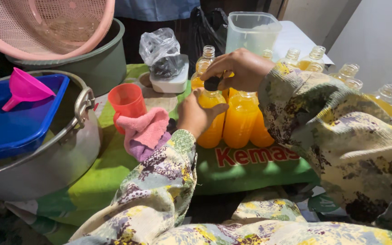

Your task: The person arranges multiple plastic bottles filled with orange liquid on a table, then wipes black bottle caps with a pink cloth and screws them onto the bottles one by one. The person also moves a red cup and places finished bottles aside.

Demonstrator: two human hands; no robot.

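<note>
Patterned sleeves (169,181) lead to hands: left (197,115) grips an orange bottle (212,120), right (239,68) apparently pinches its black cap (212,83).

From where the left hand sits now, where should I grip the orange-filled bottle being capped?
Grip the bottle around its straight middle body, coming from the left as the left hand does. It stands upright, other bottles crowd its right, and the right hand holds the black cap on top.

Orange bottles (240,119), black cap (212,83), pink funnel (25,88), blue tray (5,122), red cup (126,101), floral sleeves (341,131).
</note>
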